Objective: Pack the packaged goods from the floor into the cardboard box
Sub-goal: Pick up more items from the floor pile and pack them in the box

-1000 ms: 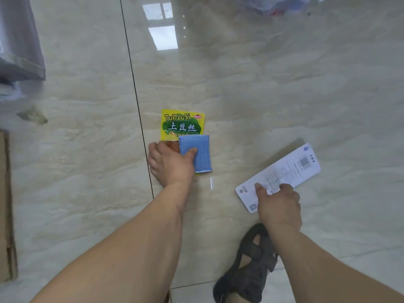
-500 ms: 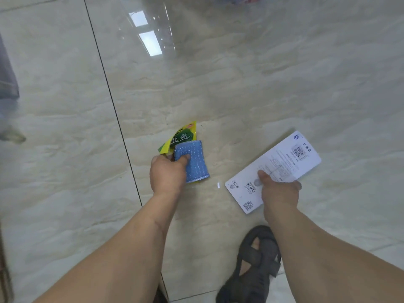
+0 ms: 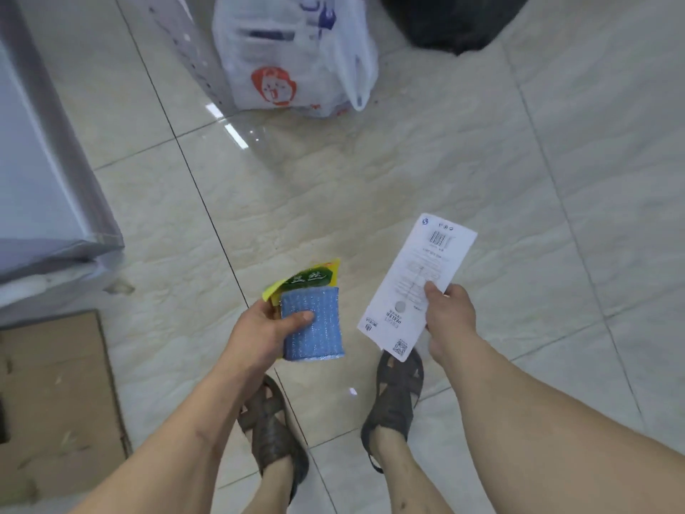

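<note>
Left hand: the left hand is gripping two packaged goods together, thumb pressing on top and fingers curling underneath.
Blue scouring pad: the blue scouring pad is lying on top in that grip, a woven, slightly shiny rectangle, held up off the floor.
Snack packet: the yellow and green snack packet is sitting under the pad, its printed top sticking out beyond the pad's far edge.
Right hand: the right hand is pinching the peeler card, thumb on the face and fingers curling behind.
Peeler card: it is showing its long white back, with a barcode at the far end, the word PEELER near the thumb and a QR code at the near corner; it is being held in the air, tilting away from the person.
Cardboard box: a brown flap of the cardboard box is showing at the lower left, well apart from both hands.
Floor: the pale glossy tile floor is carrying a white plastic bag at the top.
Feet: two dark sandals are standing below the hands.
</note>
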